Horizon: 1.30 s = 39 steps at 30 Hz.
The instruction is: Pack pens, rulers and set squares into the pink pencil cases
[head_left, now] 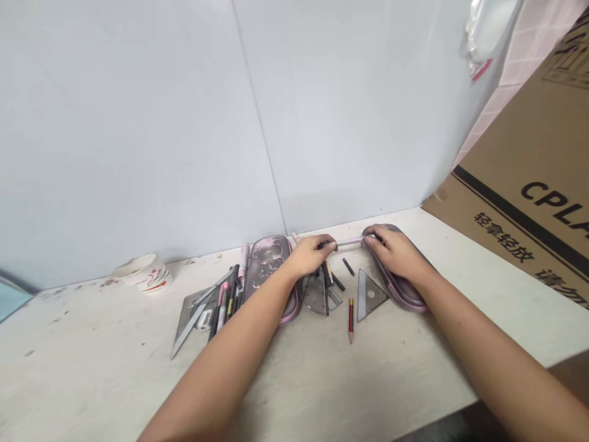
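My left hand (309, 253) and my right hand (392, 250) are both closed on the two ends of a thin pink pen (350, 241), held level just above the white table (322, 380) near the wall. My left forearm lies over a pink pencil case half (269, 258) with a bear print. My right hand rests over the other pencil case half (405, 288). Between the hands lie a small black piece (348, 266), a clear set square (368, 294) and a red pencil (350, 319).
A heap of pens and a ruler (216, 304) lies left of the case. A white bowl with red marks (143, 273) stands at the far left by the wall. A large cardboard box (529, 184) leans at the right. A second clear set square (319, 294) sits mid-table.
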{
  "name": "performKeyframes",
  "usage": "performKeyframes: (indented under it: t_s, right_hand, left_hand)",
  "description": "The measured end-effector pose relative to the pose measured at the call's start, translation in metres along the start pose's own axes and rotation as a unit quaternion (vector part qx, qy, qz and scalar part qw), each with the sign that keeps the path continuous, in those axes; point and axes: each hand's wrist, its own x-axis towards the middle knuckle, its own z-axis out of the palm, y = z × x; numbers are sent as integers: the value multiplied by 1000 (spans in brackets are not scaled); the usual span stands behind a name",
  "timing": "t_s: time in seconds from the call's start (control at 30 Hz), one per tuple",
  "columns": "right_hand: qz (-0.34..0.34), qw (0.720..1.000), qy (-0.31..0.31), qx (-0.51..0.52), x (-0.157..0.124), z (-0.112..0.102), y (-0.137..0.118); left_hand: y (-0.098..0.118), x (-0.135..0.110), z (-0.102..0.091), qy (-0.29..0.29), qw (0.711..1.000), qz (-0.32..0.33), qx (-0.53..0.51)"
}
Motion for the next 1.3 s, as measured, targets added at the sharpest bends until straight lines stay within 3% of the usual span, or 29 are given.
performKeyframes:
  t_s: [0.07,0.23,0.43,0.57,0.7,0.83,1.0,1.2,1.3]
  right_hand:
    - [-17,999,11,43,-3,2,3]
    - [63,996,21,66,-7,-1,7]
    - [36,990,22,136,-9,-1,7]
    - [64,995,13,74,-10,-1,6]
    - [8,996,22,87,-10,-1,5]
    - [51,994,13,92,-10,-1,6]
    - [30,988,19,149,-10,-2,9]
    - [64,996,2,64,-11,-3,2]
    - [58,998,32,26,-11,-3,1]
  left_hand:
    - [-4,0,2,-7,1000,-3,-2]
    - [-7,0,6,-6,1000,10,-19]
    - [-8,0,9,-3,1000,5,-29]
    - [-7,0,9,-11,999,14,-36]
    - [-5,0,10,-10,999,1,-34]
    - [-7,1,11,-19,998,11,-52]
    - [-8,2,12,-27,996,4,-85]
    - [-7,1,11,-17,995,-3,-102]
    - [-5,0,10,-25,994,8,-109]
